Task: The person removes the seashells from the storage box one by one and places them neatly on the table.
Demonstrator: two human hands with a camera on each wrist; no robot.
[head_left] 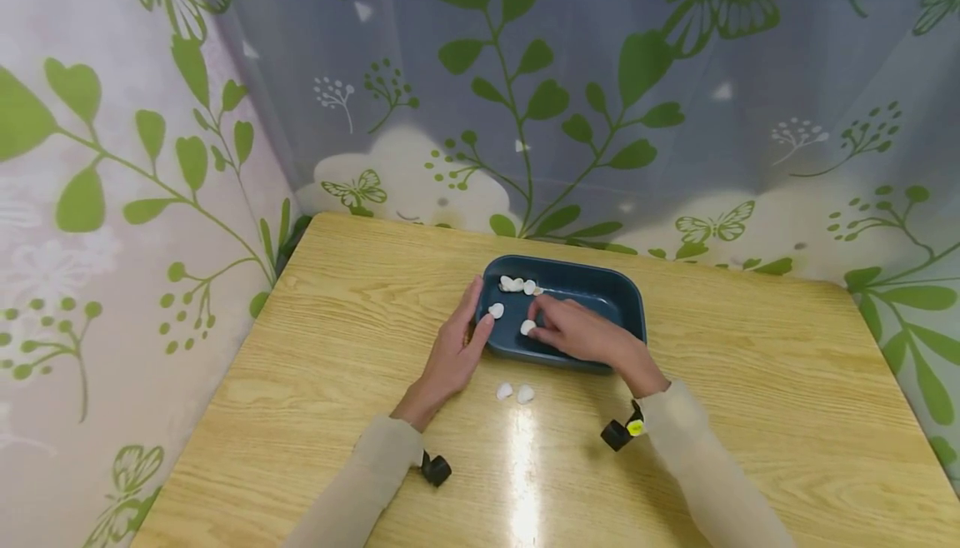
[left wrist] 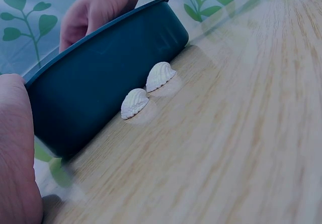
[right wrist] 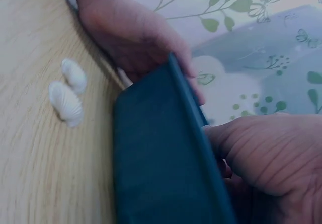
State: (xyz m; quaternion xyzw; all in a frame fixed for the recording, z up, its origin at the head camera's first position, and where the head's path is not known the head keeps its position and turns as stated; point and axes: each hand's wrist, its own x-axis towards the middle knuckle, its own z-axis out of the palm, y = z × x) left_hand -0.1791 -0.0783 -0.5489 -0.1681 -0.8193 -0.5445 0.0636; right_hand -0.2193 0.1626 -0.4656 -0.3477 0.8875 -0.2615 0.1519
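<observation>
A dark teal rectangular dish (head_left: 600,281) stands on the wooden table. My left hand (head_left: 455,348) grips its left end, thumb over the rim and fingers along the outside. Inside the dish, my right hand (head_left: 581,331) pinches a white seashell (head_left: 528,327) between thumb and fingers; in both wrist views the dish wall hides that shell. Another seashell (head_left: 497,311) lies in the dish near my left thumb, and several more shells (head_left: 512,284) sit together along its far left side. Outside the near wall, two ribbed white shells (left wrist: 135,103) rest on the wood.
The light wooden table (head_left: 337,298) reaches back to a patterned curtain (head_left: 570,115) with green leaves and butterflies. A similar covering (head_left: 112,281) hangs at the left. Small black cameras (head_left: 437,470) are strapped to both wrists.
</observation>
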